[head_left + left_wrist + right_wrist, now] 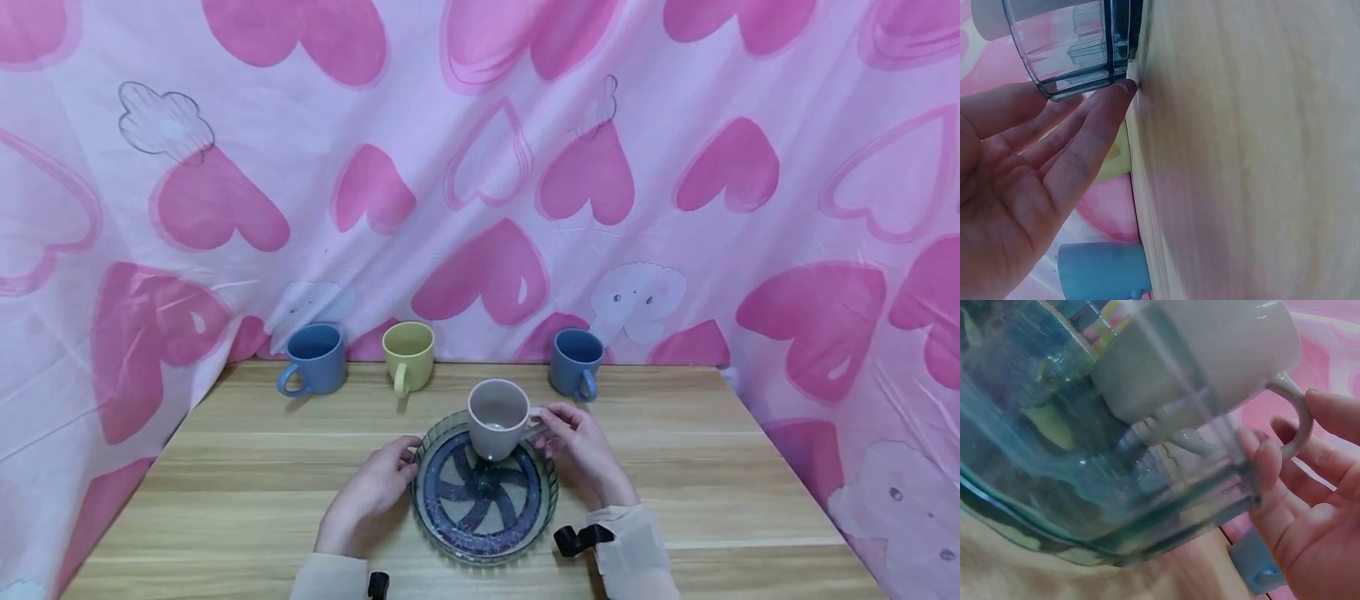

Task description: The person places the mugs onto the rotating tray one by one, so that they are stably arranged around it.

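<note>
My right hand (576, 437) pinches the handle of a pale pink mug (497, 417). The mug is upright over the far part of a round clear glass dish (486, 557) with a ridged wall. I cannot tell whether its base touches the dish floor. A dark spiral pattern shows in the dish, which rests on the wooden table (247, 492). With fairly straight fingers, my left hand (373, 482) touches the left outer wall of the dish. The left wrist view shows its fingertips (1121, 89) low on the glass. Through the glass, the right wrist view shows the mug's lower part.
Along the back edge stand a blue mug (321, 367) at left, a yellow mug (415, 354) beside it, and another blue mug (576, 360) behind my right hand. A pink heart-print cloth (480, 208) hangs behind and at both sides of the table.
</note>
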`<state>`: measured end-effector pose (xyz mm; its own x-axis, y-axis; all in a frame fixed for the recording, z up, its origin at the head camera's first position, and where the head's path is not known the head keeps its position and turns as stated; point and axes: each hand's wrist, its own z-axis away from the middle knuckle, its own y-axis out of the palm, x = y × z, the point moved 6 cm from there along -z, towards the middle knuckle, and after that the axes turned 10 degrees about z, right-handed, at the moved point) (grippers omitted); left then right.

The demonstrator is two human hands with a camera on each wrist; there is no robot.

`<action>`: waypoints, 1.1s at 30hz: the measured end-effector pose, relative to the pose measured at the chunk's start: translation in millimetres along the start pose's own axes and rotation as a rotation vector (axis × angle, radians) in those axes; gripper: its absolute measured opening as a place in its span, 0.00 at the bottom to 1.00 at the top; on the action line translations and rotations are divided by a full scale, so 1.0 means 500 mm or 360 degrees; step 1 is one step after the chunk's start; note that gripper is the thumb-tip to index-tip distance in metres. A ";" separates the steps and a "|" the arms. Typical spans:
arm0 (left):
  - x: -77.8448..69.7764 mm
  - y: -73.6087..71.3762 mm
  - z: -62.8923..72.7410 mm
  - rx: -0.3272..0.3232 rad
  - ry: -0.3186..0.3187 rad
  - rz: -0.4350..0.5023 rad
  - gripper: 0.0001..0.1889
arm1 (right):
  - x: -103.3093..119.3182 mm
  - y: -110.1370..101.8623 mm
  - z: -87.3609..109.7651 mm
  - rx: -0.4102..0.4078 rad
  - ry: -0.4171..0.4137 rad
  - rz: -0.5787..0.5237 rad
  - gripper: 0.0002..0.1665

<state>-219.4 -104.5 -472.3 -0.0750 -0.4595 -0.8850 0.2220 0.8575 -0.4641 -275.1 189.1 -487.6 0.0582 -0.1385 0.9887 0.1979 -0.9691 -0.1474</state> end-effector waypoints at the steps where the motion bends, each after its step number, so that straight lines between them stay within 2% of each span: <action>1: 0.000 -0.001 0.000 0.0000 -0.0005 -0.0003 0.19 | 0.003 -0.002 0.001 -0.0007 0.0011 0.0019 0.20; 6: -0.003 -0.001 0.001 0.0008 -0.0009 -0.0011 0.20 | 0.018 -0.026 0.009 -0.0112 0.0043 0.0108 0.21; 10: -0.005 -0.002 0.001 0.0012 -0.0007 -0.0013 0.19 | 0.033 -0.053 0.015 -0.0264 -0.0008 0.0159 0.21; 17: -0.004 -0.004 0.004 0.0010 -0.0012 -0.0010 0.19 | 0.052 -0.098 0.016 -0.0559 -0.0121 0.0033 0.18; 20: -0.006 -0.005 0.004 0.0004 -0.0008 0.0003 0.19 | 0.055 -0.116 0.010 -0.0699 -0.0162 0.0109 0.18; 24: -0.007 -0.006 0.004 -0.0001 0.0000 0.0002 0.19 | 0.049 -0.135 -0.002 -0.0836 -0.0146 0.0241 0.19; 28: -0.007 -0.005 0.004 0.0003 0.0004 -0.0011 0.19 | 0.033 -0.147 -0.013 -0.0884 -0.0081 0.0252 0.21; 33: -0.007 -0.002 0.001 0.0016 -0.0003 -0.0016 0.19 | 0.005 -0.162 -0.028 -0.0861 0.0013 0.0348 0.25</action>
<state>-218.7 -104.1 -468.8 -0.0755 -0.4685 -0.8802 0.2309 0.8505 -0.4726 -304.6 264.5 -473.0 0.0335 -0.3463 0.9375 -0.3457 -0.8842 -0.3143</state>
